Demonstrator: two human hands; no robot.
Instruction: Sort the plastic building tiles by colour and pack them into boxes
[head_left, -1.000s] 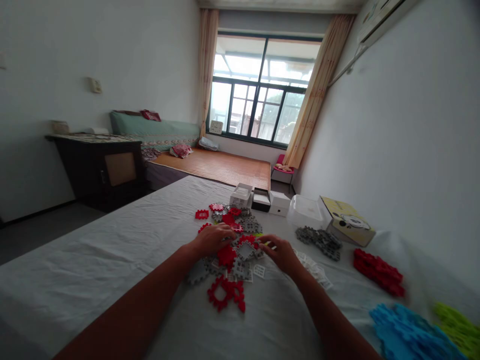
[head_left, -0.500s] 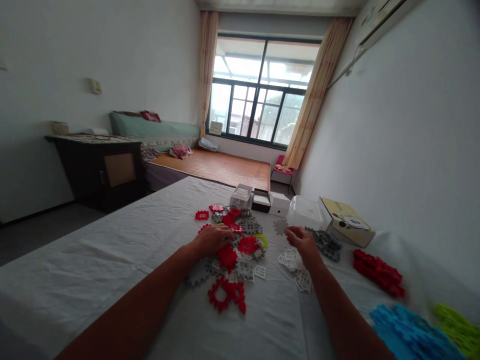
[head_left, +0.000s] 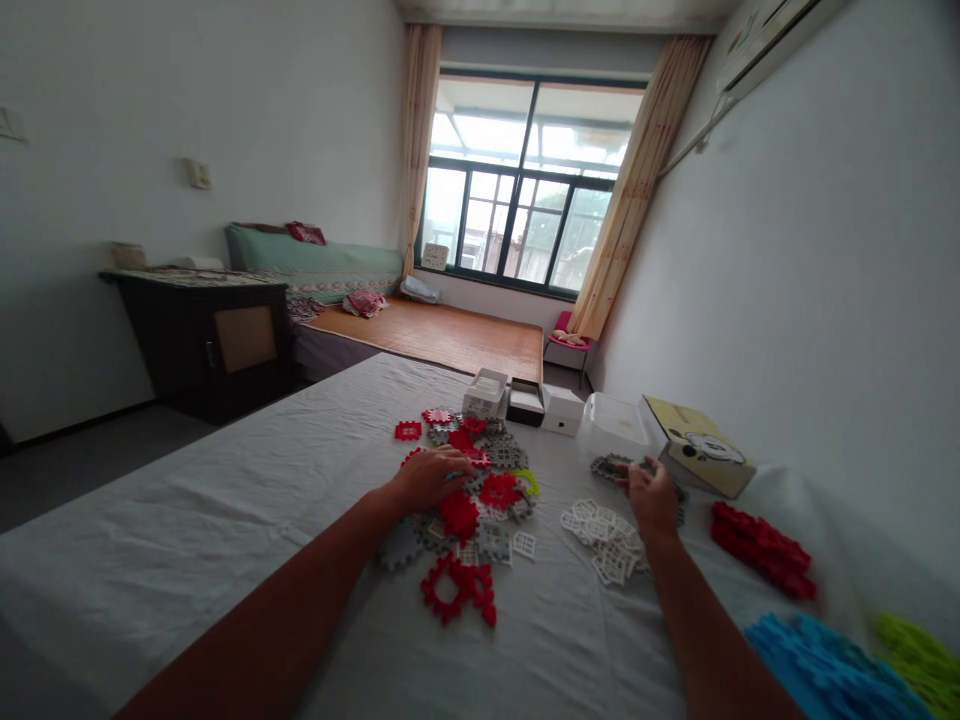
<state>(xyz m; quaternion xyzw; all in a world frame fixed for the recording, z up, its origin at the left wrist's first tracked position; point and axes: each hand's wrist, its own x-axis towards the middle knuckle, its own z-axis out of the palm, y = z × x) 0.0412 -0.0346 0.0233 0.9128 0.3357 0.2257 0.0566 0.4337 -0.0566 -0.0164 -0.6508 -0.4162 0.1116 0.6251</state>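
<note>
My left hand (head_left: 431,478) rests on a mixed pile of flat plastic building pieces, its fingers bent and close together. A small bit of blue shows at its fingertips; what they hold is mostly hidden. In the pile are red gear-edged pieces (head_left: 459,515) and grey square pieces (head_left: 508,452). My right hand (head_left: 651,492) pinches a grey gear-edged building piece (head_left: 609,466) over the grey stack (head_left: 680,510) at the right, which the hand partly covers. White lattice pieces (head_left: 604,535) lie just left of my right wrist.
Along the far edge stand small boxes (head_left: 561,410), a clear plastic tub (head_left: 615,425) and a yellow box (head_left: 697,445). Stacks of red (head_left: 761,550), blue (head_left: 817,660) and lime-green pieces (head_left: 919,655) lie at the right. Joined red pieces (head_left: 450,590) lie nearest me on the white cloth (head_left: 225,520).
My right hand has carried the grey building piece to the right, onto or just above the grey stack. My left hand stays on the pile; a bit of blue now shows at its fingertips.
</note>
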